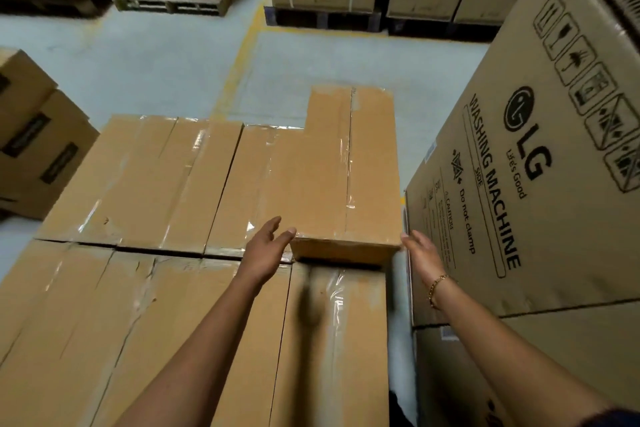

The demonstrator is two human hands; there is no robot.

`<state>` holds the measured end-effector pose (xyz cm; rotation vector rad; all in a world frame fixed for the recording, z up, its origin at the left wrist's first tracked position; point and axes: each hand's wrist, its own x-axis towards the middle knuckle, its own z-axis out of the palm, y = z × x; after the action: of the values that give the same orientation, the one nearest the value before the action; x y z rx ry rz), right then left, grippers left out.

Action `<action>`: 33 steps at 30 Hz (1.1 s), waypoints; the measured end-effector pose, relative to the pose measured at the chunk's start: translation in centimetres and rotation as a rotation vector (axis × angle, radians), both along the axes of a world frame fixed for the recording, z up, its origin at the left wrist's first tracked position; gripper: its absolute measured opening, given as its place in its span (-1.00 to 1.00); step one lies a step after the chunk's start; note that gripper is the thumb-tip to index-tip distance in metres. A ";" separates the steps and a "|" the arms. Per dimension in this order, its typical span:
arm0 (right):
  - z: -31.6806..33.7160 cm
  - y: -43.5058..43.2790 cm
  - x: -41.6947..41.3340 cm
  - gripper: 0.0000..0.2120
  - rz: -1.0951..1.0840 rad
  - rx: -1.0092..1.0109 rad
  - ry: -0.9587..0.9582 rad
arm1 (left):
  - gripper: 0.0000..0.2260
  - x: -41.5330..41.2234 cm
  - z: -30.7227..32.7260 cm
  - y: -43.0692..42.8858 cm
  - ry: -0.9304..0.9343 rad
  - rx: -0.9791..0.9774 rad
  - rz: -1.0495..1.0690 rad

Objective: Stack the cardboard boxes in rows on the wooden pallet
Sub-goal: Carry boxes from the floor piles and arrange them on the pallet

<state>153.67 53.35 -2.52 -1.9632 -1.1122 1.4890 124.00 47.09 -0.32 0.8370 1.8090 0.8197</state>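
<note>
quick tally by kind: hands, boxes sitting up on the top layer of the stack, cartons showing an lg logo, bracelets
Hands: 2 (left hand, right hand)
Boxes on the top layer: 1 (top box)
Cartons showing an LG logo: 1 (washing machine carton)
Bracelets: 1 (bracelet, on the right wrist)
Total: 5

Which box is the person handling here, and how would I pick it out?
Start at the tall LG washing machine carton on the right; just left of it lies a flat layer of long taped cardboard boxes. At that layer's right edge, one box lies on top, with the left hand and right hand at its near corners. It alone sits raised above the others.
</note>
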 end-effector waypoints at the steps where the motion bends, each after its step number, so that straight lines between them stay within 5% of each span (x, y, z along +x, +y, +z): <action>1: 1.3 -1.3 -0.1 -0.41 0.029 0.031 -0.029 | -0.46 -0.2 1.1 -1.2 0.025 0.029 -0.021; 17: 16.7 -20.7 -0.6 -0.35 0.492 0.455 -0.312 | -0.42 -0.5 14.2 -21.1 0.393 0.306 -0.227; 33: 19.7 -32.0 -11.9 -0.33 0.954 0.691 -0.248 | -0.31 -5.8 17.2 -45.2 0.669 0.237 0.149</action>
<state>141.80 21.35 17.21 -1.1563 -2.4792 0.9567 118.16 1.91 16.88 1.2457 2.4093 0.9306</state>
